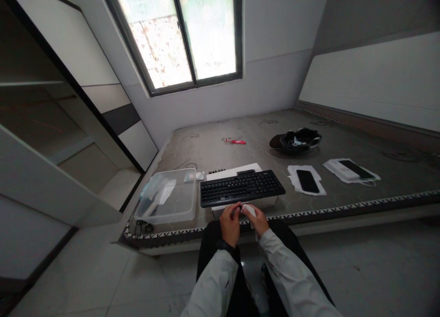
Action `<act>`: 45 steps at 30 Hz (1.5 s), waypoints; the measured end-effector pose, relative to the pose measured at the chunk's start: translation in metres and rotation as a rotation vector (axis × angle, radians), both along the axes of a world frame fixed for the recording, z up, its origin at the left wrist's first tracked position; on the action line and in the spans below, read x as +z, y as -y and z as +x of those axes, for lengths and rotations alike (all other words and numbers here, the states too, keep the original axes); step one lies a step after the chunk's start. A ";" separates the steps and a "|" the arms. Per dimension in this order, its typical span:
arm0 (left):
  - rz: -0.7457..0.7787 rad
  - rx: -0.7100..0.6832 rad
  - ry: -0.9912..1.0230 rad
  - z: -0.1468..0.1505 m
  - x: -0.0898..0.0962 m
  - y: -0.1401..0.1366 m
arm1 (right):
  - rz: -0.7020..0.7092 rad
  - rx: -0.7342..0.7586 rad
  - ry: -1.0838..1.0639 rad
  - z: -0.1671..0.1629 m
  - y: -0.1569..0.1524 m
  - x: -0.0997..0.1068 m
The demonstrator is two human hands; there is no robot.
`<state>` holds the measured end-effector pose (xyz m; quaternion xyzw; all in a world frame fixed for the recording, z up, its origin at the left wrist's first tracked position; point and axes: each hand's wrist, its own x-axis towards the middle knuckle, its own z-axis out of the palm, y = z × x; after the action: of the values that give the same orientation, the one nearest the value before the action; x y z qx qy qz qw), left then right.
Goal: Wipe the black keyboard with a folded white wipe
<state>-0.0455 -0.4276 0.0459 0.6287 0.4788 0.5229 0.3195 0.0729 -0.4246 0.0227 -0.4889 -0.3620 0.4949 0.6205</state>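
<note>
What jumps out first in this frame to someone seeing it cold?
The two hands, left hand and right hand, meet at the near edge of the platform around a small white object, just in front of a black keyboard. A clear plastic bin sits to the left, a black phone on white wrapping to the right. A bright window fills the wall above.

Window: you see a big window (178, 37) with a dark frame, far above your hands, full of daylight.
Walls: white and plain.
Platform: a low grey platform (343, 138) spreads out past your hands.
Floor: pale tiles (360, 271) under you.
Cupboard: open shelves (37, 124) to your left.
</note>
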 end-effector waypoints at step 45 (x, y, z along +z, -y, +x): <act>0.092 0.078 -0.677 -0.056 0.020 -0.107 | -0.099 0.042 0.060 0.007 -0.012 -0.001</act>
<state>-0.1017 -0.3202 0.0659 0.7615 0.5574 0.3173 0.0936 0.0803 -0.4123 0.0219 -0.5257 -0.3656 0.5103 0.5740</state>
